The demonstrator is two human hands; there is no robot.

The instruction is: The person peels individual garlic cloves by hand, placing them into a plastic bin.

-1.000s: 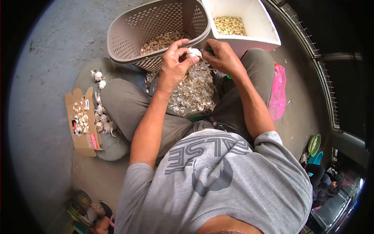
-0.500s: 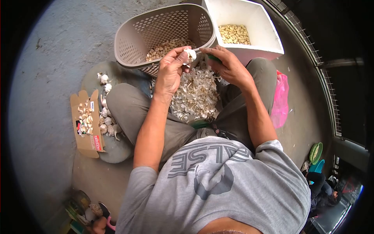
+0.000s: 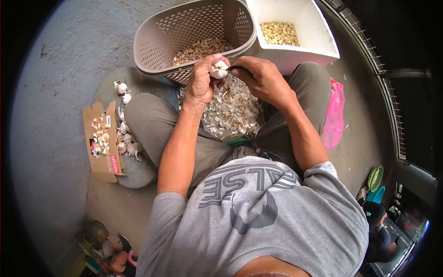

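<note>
A person is sitting cross-legged on a grey concrete floor (image 3: 60,55), with a dark railing or window frame (image 3: 383,92) running along the right edge of the view. The left hand (image 3: 202,83) is holding a garlic bulb (image 3: 218,72) just above the lap, its fingers curled tight around the bulb, while the right hand (image 3: 260,78) is closing its fingers around a small dark tool (image 3: 236,68) whose tip is touching the bulb; most of the tool is lying hidden inside the fist, so its kind is hard to make out. Below the hands a heap of papery garlic skins (image 3: 230,111) is lying between the knees. A perforated plastic basket (image 3: 157,41) holding cloves is standing just beyond the hands, and beside it a white box (image 3: 318,46) is also holding peeled cloves. To the person's left, an open cardboard box (image 3: 99,161) with cloves is lying next to loose whole garlic bulbs (image 3: 125,143) on a round mat. A pink plastic bag (image 3: 333,115) is lying by the right knee. The fisheye lens is darkening the corners, and the small items at the lower left and lower right are showing too blurred to identify.
</note>
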